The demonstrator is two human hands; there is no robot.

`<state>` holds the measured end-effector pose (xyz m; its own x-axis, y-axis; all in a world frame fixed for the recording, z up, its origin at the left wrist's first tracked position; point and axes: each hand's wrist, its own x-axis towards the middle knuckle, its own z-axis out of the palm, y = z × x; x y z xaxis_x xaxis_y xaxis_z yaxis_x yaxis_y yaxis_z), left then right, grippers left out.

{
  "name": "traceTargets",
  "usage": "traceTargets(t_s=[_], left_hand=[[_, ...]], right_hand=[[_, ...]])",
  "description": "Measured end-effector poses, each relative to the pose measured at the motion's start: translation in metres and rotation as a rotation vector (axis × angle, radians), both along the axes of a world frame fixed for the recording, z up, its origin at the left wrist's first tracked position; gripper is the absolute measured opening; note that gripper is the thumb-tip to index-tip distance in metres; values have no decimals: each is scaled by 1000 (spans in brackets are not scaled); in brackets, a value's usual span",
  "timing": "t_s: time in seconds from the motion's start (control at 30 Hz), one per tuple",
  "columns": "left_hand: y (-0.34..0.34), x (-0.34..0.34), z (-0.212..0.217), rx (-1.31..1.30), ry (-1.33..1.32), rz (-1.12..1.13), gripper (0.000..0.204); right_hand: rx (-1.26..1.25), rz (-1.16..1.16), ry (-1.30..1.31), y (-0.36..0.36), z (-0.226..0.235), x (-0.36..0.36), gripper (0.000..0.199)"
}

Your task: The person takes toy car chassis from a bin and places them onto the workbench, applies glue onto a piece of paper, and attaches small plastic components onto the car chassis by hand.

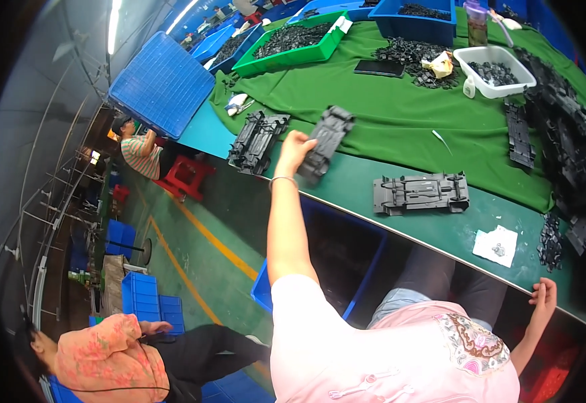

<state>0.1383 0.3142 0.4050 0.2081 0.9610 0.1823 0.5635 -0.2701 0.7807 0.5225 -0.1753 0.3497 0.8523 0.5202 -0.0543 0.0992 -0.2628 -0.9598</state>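
A black plastic frame is gripped at its side by the left hand, near the front of the table; contact beneath cannot be confirmed. The right hand is placed at the table edge, fingers loosely parted, nothing seen held. The frame is judged light, stiff, somewhat slippery; thin tabs should be avoided, solid sides grasped.

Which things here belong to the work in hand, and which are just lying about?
Likely in the work:
black plastic part in the left hand
similar part to its right

Likely just lying about:
bottle with purple top
flat black slab
crumpled wrapper
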Motion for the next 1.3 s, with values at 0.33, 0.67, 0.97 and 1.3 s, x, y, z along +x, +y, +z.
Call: traceTargets(t_s=[0.33, 0.67, 0.97, 1.3], left_hand=[[-4, -60, -12, 163, 252, 464, 18], [-39, -34, -17, 469, 728, 363, 30], [-123, 73, 13, 184, 343, -569, 81], [-156, 90, 6, 302, 408, -588, 75]], right_hand=[[-35, -53, -70, 3, -8, 2, 13], [-26, -64, -96, 5, -14, -3, 13], [-49, -110, -63, 22, 22, -24, 10], [-33, 282, -711, 128, 67, 19, 35]])
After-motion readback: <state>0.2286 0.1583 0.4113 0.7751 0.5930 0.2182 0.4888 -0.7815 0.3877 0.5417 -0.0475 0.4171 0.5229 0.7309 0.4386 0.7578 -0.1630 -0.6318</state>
